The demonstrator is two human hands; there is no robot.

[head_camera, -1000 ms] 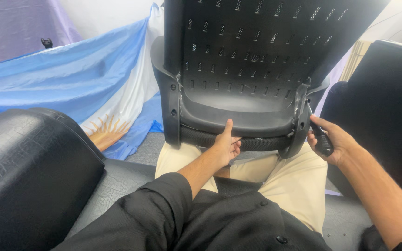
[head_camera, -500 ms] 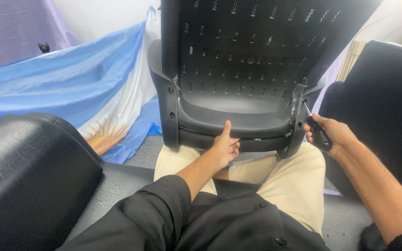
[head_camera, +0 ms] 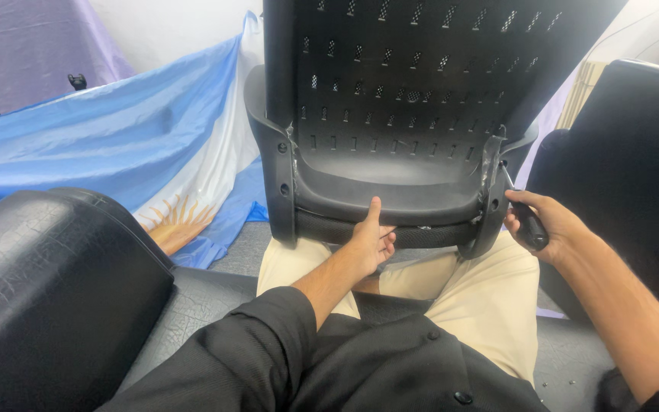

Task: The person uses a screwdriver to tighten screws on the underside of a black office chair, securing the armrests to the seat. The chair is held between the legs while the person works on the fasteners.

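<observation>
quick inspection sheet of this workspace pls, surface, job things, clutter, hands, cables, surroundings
surface: black chair back rests on the lap, beige trousers
job's things: screwdriver at the chair back's right side bracket
clutter: small specks on grey floor
grippers: left hand presses the lower rim; right hand grips the screwdriver
cables: nothing seen
surroundings: black cushion on the left, blue and white cloth, dark seat part on the right

black buttoned shirt (head_camera: pixel 360 366), rolled sleeves, beige trousers (head_camera: pixel 482 305)

Chair back (head_camera: pixel 406 114) on lap, flag (head_camera: pixel 116 145) left, cushion (head_camera: pixel 47 290) front-left
</observation>
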